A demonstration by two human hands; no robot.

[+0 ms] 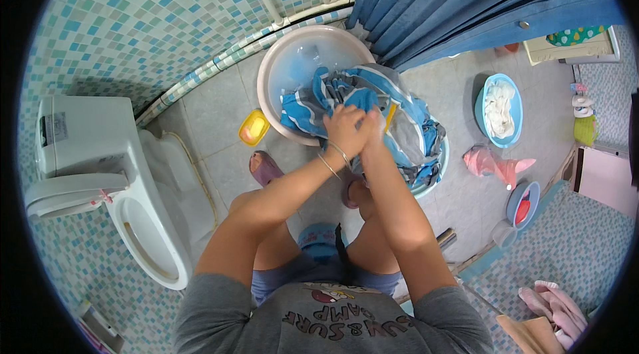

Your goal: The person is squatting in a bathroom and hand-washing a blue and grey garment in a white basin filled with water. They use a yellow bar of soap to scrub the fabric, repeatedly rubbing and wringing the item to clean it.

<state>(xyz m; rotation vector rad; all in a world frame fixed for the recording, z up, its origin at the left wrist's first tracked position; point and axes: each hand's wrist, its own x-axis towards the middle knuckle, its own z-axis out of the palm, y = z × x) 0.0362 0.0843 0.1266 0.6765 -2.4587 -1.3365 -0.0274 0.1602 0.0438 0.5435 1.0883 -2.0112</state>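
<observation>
A large pale basin point(265, 81) of cloudy bluish water stands on the floor in front of me. A blue, grey and white striped cloth point(409, 131) hangs over its near right rim and spreads into a light blue tub point(426, 189) beside it. My left hand point(346, 129) is closed on a bunched part of this cloth. Pressed close alongside, my right hand point(374, 133) grips the cloth too, though its fingers are partly hidden and slightly blurred. By the right hand a narrow yellow strip point(391, 116) lies against the cloth; its kind is unclear.
A yellow soap dish point(254, 127) sits left of the basin. Farther left is a white toilet point(150, 234). At right are a blue basin of white laundry point(489, 121), a pink plastic bag point(491, 164) and a small blue basin point(514, 207). A blue curtain point(452, 7) hangs behind.
</observation>
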